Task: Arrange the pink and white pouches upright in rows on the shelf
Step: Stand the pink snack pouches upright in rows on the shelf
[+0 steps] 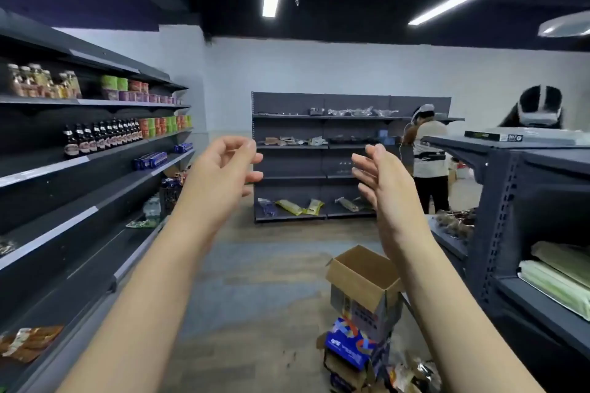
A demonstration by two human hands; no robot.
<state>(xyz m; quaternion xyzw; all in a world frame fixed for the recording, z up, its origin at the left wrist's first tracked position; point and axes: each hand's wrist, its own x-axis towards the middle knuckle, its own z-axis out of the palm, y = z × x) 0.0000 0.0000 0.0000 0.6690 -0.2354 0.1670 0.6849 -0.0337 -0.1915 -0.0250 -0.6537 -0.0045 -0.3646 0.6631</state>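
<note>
My left hand (223, 169) and my right hand (383, 182) are raised in front of me at chest height in a shop aisle, palms facing each other, fingers apart and slightly curled. Neither hand holds anything. I see no pink and white pouches. A dark shelf unit (319, 150) stands against the far wall beyond my hands, with scattered packets lying flat on its boards.
A long shelf (95, 156) with bottles, cups and packets runs along the left. A dark rack (517, 201) with green packs stands on the right. An open cardboard box (364, 281) sits on stacked boxes on the floor at lower right. Two people stand at the back right.
</note>
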